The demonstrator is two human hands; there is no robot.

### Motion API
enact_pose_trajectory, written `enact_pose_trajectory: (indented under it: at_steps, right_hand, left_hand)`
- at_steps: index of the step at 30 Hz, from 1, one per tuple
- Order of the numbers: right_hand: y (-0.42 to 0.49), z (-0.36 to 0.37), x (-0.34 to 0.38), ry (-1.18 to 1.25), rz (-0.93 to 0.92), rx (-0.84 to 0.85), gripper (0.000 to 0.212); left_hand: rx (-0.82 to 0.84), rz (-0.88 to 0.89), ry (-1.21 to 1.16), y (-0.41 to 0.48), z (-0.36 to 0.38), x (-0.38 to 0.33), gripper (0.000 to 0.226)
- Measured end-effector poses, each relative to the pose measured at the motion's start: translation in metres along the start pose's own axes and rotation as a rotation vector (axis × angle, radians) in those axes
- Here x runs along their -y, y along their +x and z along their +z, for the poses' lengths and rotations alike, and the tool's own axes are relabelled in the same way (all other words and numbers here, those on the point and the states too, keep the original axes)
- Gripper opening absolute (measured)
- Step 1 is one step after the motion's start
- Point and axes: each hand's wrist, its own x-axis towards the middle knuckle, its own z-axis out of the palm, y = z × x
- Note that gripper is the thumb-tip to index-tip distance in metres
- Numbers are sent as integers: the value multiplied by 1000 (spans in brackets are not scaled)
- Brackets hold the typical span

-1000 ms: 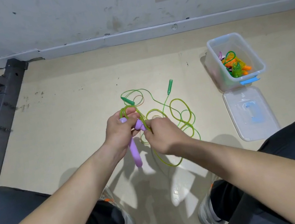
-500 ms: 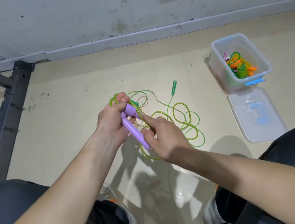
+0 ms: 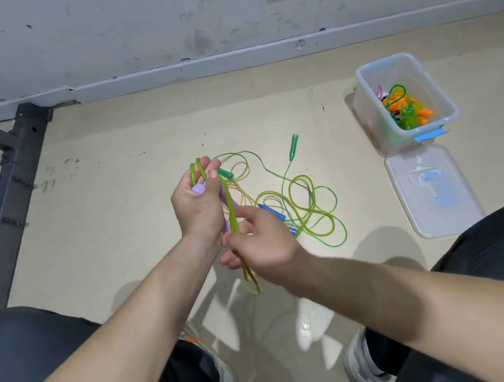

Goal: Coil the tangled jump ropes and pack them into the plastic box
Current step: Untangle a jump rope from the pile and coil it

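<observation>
a person's left hand (image 3: 198,207), raised palm-inward above the beige floor (image 3: 110,199), curls around a lilac plastic handle (image 3: 199,189) with loops of a translucent green plastic jump rope (image 3: 231,208) hooked over its fingertips. below it the right hand (image 3: 263,242), forefinger extended, pinches the same rope, whose doubled end hangs slack beneath. a tangle of thin glossy green cords (image 3: 314,210) lies on the floor beyond, well apart from the clear rectangular plastic box (image 3: 381,131), which holds bright ropes, its flat clear lid (image 3: 432,189) beside it.
</observation>
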Motion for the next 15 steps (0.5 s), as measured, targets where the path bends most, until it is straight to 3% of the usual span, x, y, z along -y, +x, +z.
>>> enact_pose_trajectory:
  at_steps: [4, 9, 14, 15]
  right_hand:
    - [-11, 9, -17, -111, -85, -93, 32]
    - [-11, 8, -24, -474, -233, 16, 70]
    - [-11, -1, -21, -719, -304, 19, 77]
    - [-11, -2, -21, -750, -311, 2, 78]
  left_hand:
    - [65, 34, 4, 0, 2, -4, 14]
    - [28, -25, -56, 7, 4, -6, 21]
    - [157, -128, -132, 8, 6, -8, 6]
    - [190, -142, -131, 8, 5, -7, 13]
